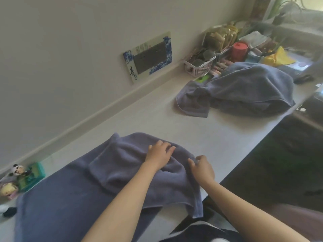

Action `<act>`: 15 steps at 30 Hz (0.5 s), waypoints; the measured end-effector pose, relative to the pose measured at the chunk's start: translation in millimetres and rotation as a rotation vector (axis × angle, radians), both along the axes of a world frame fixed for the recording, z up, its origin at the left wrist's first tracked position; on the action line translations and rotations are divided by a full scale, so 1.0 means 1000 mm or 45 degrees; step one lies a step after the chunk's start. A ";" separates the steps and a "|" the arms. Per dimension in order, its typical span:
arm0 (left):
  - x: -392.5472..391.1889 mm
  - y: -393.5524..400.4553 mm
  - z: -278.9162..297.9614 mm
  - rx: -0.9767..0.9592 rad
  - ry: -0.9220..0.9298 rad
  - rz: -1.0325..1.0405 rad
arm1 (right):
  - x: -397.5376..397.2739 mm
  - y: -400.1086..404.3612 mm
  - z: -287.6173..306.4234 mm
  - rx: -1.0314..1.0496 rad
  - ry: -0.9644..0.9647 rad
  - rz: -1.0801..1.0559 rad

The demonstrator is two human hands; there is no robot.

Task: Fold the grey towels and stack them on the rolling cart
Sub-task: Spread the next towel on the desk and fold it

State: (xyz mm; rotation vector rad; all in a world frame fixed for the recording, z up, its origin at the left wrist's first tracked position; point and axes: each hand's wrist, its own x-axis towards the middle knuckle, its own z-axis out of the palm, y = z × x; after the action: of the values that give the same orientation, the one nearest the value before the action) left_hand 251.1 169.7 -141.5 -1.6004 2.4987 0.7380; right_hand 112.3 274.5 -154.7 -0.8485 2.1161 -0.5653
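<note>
- A plain off-white painted wall [70,49] runs along the left, ending in a pale moulded ledge where it meets the long pale speckled desk [157,110].
- A blue-and-white framed socket plate [148,55] is fixed on the wall.
- Daylight enters from a bright window [311,7] at top right.
- A dark floor [279,163] lies beside the desk edge.

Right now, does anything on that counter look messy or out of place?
Yes. A heap of towels lies crumpled and unfolded at the counter's far end. The near towel under both hands is rumpled, one corner hanging over the counter's edge.
</note>
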 end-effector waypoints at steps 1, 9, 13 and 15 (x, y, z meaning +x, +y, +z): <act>-0.006 0.000 -0.002 0.086 0.117 0.034 | -0.004 -0.004 -0.001 0.010 0.009 0.026; -0.073 -0.029 0.009 0.314 -0.001 -0.046 | -0.063 -0.044 0.015 -0.372 -0.315 0.076; -0.103 -0.066 0.036 0.460 0.249 0.058 | -0.116 -0.078 0.053 -0.556 -0.215 0.216; -0.113 -0.086 0.060 0.453 0.349 0.072 | -0.146 -0.094 0.075 -0.544 -0.214 0.231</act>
State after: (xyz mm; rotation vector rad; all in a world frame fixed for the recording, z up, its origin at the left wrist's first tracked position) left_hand 137.7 83.7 -81.8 -1.5313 2.3154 1.4034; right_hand -34.2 180.7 -79.5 -1.1702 1.7686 -0.9747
